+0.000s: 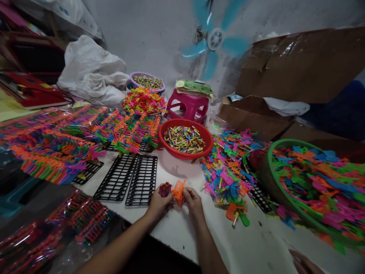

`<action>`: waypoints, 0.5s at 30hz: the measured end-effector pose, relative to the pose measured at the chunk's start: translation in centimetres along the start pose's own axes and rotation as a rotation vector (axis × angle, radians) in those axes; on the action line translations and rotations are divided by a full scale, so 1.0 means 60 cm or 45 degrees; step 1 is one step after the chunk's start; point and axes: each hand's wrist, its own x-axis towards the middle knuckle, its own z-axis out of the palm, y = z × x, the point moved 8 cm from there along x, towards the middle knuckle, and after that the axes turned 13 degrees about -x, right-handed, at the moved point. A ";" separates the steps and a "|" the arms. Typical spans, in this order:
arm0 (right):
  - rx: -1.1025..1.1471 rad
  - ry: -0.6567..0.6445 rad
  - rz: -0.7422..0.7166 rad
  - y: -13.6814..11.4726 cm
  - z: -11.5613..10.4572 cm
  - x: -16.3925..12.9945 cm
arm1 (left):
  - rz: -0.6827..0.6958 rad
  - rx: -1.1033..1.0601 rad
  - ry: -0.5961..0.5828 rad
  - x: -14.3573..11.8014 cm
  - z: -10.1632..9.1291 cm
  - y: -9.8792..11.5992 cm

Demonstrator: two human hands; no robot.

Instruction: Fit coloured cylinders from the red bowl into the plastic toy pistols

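My left hand (159,201) is closed around a dark red and purple plastic piece (165,189), whose exact kind I cannot make out. Pinched by the fingers of my right hand (193,201) is an orange plastic toy piece (179,192), right beside the left hand's fingertips. Both hands are just above the white table (173,236), near its front edge. Close on the left lie black plastic grid racks (141,179). To the right is a loose pile of bright toy pieces (228,167), some with small yellow tubes attached.
A red basin (209,146) of small tubes stands behind my hands. Racks of colourful toy pieces (59,144) fill the left. A green basket (275,182) is heaped with pieces at right. Another person's hand (303,262) shows bottom right. A wall fan (215,39) hangs behind.
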 end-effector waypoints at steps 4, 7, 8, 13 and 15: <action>-0.065 0.040 0.000 -0.010 -0.021 -0.001 | -0.034 -0.008 0.003 -0.007 0.001 0.005; -0.092 0.072 0.073 -0.020 -0.034 -0.011 | 0.005 0.006 0.010 -0.014 0.006 0.025; -0.096 0.079 0.091 -0.025 -0.035 -0.016 | 0.031 0.009 0.008 -0.016 0.009 0.034; 0.090 0.085 0.150 -0.046 -0.026 -0.037 | 0.127 -0.073 -0.052 -0.037 0.030 0.065; 0.229 0.074 0.177 -0.048 -0.026 -0.037 | 0.106 -0.077 -0.101 -0.050 0.036 0.064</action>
